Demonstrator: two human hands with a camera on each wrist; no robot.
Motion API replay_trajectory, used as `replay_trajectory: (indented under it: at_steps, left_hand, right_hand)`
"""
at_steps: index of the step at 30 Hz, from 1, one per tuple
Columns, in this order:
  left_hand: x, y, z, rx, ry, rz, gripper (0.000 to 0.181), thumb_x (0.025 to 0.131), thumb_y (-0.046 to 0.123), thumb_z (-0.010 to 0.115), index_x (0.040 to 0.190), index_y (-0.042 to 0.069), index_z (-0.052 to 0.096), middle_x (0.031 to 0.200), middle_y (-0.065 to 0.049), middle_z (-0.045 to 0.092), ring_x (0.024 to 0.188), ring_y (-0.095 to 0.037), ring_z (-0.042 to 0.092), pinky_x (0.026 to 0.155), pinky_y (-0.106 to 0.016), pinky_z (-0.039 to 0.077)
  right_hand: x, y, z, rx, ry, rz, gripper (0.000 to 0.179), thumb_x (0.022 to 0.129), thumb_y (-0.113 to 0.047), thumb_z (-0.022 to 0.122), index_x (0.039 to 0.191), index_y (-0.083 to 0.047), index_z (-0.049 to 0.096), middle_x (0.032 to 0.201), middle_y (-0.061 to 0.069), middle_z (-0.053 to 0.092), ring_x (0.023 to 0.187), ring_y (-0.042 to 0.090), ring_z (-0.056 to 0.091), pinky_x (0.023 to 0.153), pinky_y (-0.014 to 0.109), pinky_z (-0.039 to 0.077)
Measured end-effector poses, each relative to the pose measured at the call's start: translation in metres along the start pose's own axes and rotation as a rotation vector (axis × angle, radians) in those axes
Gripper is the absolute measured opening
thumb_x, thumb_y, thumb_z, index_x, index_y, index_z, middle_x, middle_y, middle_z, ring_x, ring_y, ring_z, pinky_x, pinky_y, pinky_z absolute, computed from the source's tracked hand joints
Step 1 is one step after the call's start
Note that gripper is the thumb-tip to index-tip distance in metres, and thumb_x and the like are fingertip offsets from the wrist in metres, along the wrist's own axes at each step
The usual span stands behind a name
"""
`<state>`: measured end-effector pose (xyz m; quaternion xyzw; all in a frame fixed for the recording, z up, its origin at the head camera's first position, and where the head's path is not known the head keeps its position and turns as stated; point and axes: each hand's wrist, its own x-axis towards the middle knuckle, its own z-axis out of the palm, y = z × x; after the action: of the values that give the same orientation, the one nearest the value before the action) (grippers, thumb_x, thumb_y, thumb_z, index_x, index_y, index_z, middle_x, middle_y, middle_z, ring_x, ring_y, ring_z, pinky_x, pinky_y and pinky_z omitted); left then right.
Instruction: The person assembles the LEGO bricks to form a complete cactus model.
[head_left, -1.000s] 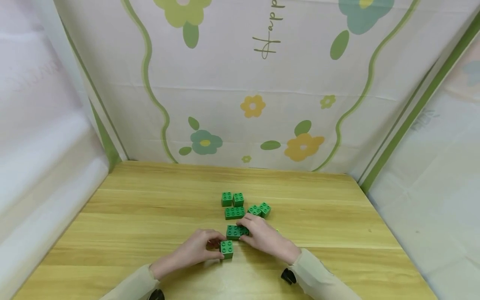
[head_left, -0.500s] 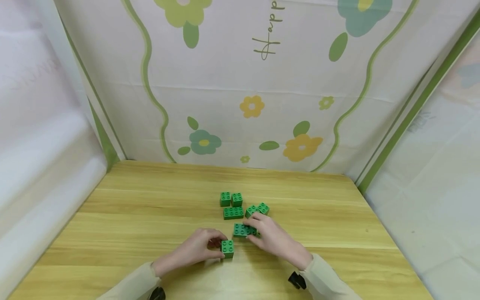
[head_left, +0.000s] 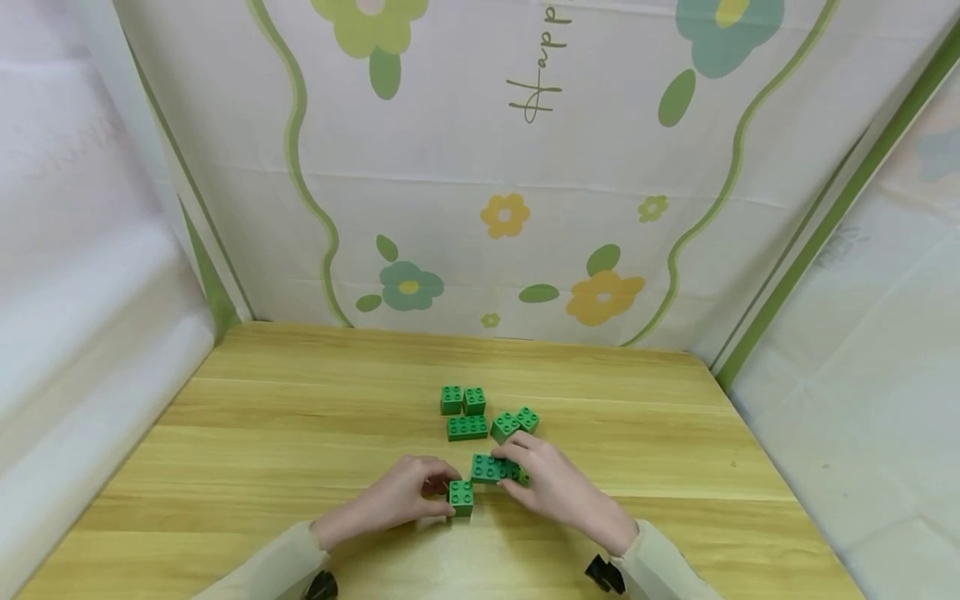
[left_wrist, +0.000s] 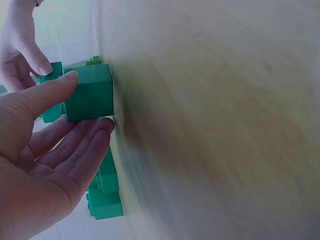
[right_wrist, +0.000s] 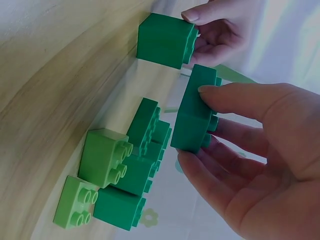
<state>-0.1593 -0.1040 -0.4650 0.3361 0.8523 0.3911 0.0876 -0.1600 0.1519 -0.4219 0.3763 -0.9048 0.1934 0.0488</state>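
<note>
Steadiness would likely help here, the left hand (head_left: 403,492) pinching a square green brick (head_left: 461,500) and the right hand (head_left: 553,485) a longer green brick (head_left: 486,468), ideally by their sides.

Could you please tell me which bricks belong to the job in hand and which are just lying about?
In the job, it seems:
square green brick, in the left hand
long green brick, in the right hand

Lying about, perhaps for later:
loose long green brick
four loose square green bricks
two light-green square bricks
</note>
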Motion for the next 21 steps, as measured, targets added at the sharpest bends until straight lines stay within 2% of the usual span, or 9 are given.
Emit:
replay_trajectory:
  at_steps: [6, 13, 21]
  left_hand:
    - [0.0018, -0.0002, 0.0003, 0.010, -0.001, -0.010, 0.034, 0.082, 0.021, 0.081, 0.112, 0.006, 0.071, 0.103, -0.005, 0.075, 0.085, -0.007, 0.067, 0.075, -0.019, 0.058]
    - [0.0045, -0.0022, 0.0024, 0.025, 0.008, -0.008, 0.038, 0.082, 0.023, 0.081, 0.113, 0.004, 0.071, 0.106, -0.007, 0.075, 0.089, -0.010, 0.069, 0.077, -0.020, 0.058]
    - [0.0072, -0.0051, 0.0052, 0.016, 0.012, -0.016, 0.035, 0.081, 0.018, 0.081, 0.113, 0.006, 0.071, 0.106, -0.005, 0.075, 0.094, -0.014, 0.071, 0.083, -0.022, 0.059]
  right_hand:
    - [-0.0003, -0.0026, 0.0003, 0.021, 0.007, -0.041, 0.037, 0.083, -0.015, 0.077, 0.117, -0.005, 0.068, 0.111, 0.004, 0.068, 0.096, 0.012, 0.067, 0.084, 0.018, 0.058]
    - [-0.0004, -0.0065, 0.0032, 0.032, -0.009, -0.096, 0.037, 0.083, -0.015, 0.078, 0.117, -0.005, 0.068, 0.111, 0.003, 0.067, 0.095, 0.011, 0.066, 0.083, 0.014, 0.057]
    - [0.0027, -0.0086, 0.0065, 0.048, -0.052, -0.096, 0.034, 0.086, -0.016, 0.077, 0.119, -0.008, 0.069, 0.107, -0.001, 0.065, 0.093, 0.005, 0.061, 0.078, 0.011, 0.054]
